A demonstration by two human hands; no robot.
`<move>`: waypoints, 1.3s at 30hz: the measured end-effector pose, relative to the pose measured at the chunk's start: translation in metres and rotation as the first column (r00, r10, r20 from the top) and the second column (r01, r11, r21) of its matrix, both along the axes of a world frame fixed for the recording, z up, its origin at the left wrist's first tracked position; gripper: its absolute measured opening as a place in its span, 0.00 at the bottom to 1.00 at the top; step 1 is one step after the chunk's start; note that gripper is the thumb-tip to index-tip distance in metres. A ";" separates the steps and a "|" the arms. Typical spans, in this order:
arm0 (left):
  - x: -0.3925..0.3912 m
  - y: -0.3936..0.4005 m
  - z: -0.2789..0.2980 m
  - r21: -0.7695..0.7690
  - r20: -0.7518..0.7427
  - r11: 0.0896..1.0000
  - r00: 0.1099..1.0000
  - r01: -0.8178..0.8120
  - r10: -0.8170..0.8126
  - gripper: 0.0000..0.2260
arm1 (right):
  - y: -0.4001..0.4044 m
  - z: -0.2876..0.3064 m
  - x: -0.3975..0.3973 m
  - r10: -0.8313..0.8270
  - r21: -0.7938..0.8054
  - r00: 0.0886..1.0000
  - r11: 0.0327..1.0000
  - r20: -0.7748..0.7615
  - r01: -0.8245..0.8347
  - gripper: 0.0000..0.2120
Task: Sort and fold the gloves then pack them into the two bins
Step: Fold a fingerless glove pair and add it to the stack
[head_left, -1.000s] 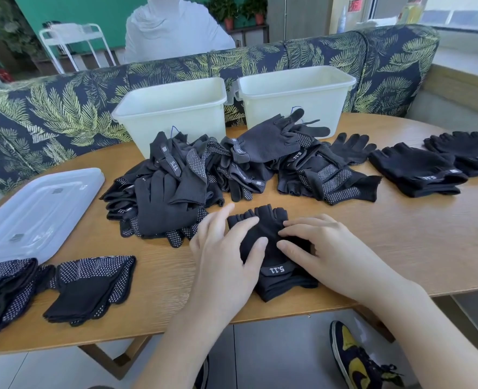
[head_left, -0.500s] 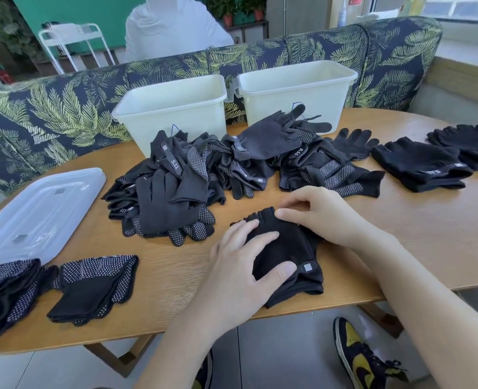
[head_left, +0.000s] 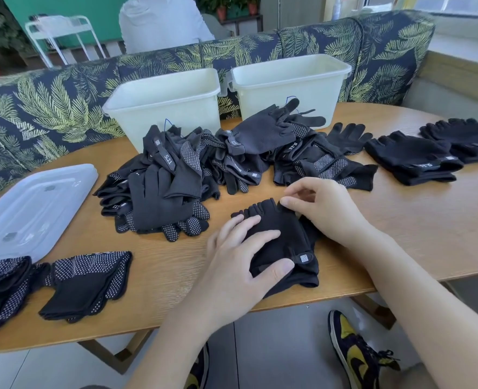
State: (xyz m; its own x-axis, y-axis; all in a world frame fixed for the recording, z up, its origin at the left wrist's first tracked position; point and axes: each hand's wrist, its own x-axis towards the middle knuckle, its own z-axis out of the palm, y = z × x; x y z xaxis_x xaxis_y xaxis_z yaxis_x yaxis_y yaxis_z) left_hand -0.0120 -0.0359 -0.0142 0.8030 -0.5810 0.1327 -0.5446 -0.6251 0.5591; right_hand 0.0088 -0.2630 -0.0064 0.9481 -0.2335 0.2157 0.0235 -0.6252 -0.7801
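Fingerless glove (head_left: 281, 242) flat near counter's (head_left: 400, 248) front edge, long axis cuff-near to fingers-far; left hand (head_left: 240, 265) pressing its cuff half with straight fingers, right hand (head_left: 322, 211) pinching far finger end, so the grip nearer for folding toward cuff.

Two bins (head_left: 164, 108) side by side behind glove heap (head_left: 204, 167), lid (head_left: 32, 209) at left, folded gloves (head_left: 412, 158) at right
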 end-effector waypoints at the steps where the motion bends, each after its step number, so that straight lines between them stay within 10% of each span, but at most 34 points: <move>1: 0.000 0.000 0.000 -0.020 0.007 1.000 1.000 -0.004 0.004 0.29 | 0.000 0.001 -0.005 -0.021 0.025 0.999 0.999 0.041 0.020 0.03; 8: -0.005 0.006 -0.003 -0.246 0.130 0.964 0.983 -0.096 0.131 0.23 | 0.019 0.000 -0.066 0.063 -0.124 0.931 0.992 0.360 -0.019 0.06; 23: -0.070 0.035 -0.015 -0.232 0.250 0.958 0.942 -0.167 0.224 0.19 | 0.024 -0.025 -0.119 0.362 -0.413 0.931 0.856 0.051 -0.311 0.34; 39: -0.097 -0.005 0.026 -0.491 -0.640 0.746 0.768 -0.449 0.041 0.11 | 0.022 -0.019 -0.161 0.286 -0.105 0.949 0.956 0.129 -0.274 0.22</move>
State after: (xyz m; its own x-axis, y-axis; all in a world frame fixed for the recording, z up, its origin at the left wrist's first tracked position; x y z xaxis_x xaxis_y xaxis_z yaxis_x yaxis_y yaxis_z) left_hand -0.1091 -0.0412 0.0122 0.9381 -0.3123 -0.1496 0.1183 -0.1170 0.9861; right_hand -0.1526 -0.2409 -0.0254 0.9312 0.0623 0.3591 0.3130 -0.6414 -0.7005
